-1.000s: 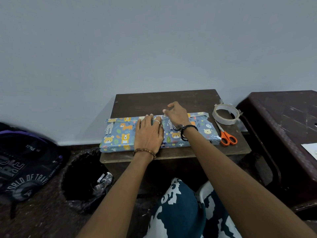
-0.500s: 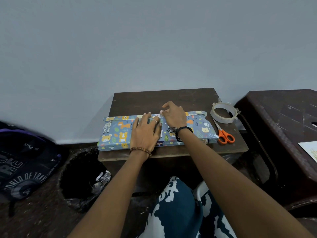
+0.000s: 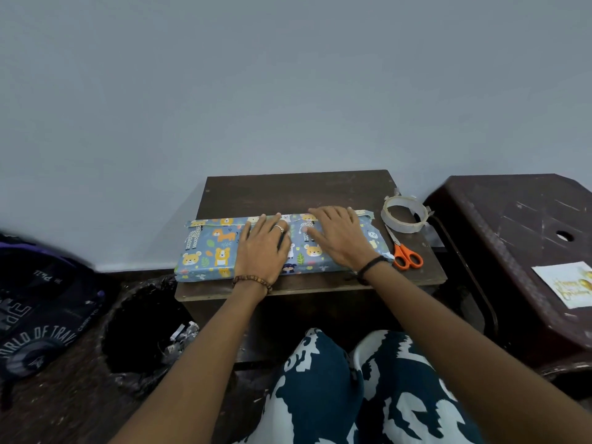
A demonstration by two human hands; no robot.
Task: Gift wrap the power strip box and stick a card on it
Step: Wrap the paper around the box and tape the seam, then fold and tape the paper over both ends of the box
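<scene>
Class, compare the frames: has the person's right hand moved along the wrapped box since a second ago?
Yes. The right hand has slid rightward along the wrapped box, away from the left hand and nearer the tape roll.

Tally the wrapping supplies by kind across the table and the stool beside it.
Wrapped box: 1
Tape roll: 1
Scissors: 1
Card (on the stool): 1
Total: 4

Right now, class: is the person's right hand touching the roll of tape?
Apart. The head view shows the right hand lying flat on the wrapped box, with bare tabletop between its fingers and the tape roll.
</scene>
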